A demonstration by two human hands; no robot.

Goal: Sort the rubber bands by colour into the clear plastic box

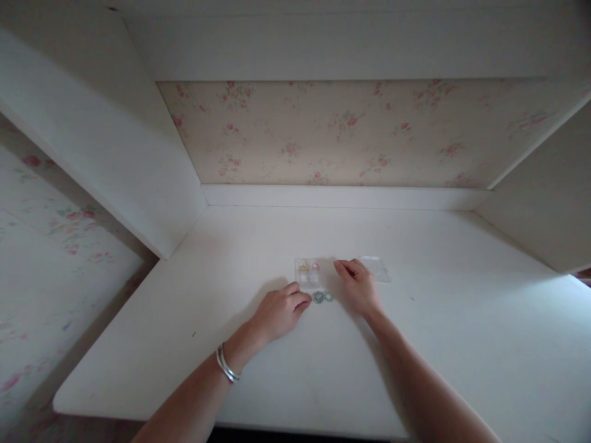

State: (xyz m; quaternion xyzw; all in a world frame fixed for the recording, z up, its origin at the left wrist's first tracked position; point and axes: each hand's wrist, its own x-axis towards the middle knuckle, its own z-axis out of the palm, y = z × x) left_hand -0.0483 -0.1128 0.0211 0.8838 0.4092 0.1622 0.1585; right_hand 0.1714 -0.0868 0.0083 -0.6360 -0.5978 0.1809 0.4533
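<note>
A small clear compartment box [307, 277] lies on the white desk, with a yellowish ring-like item [305, 267] and a pink one [316, 266] in its far compartments. Just in front of it are a dark grey-green round item [318, 298] and a paler greenish ring [328, 296], side by side. My left hand [281, 307] rests at the box's near left corner, its fingers closed beside the dark item; what they pinch is hidden. My right hand [357, 286] is closed in a pinch right of the box. Anything between its fingertips is too small to tell.
A clear flat lid or tray [377, 269] lies on the desk [462, 332] behind my right hand. White side panels [138, 154] and a flowered back wall [341, 132] enclose the desk. A small dark sliver [194, 334] lies at the left.
</note>
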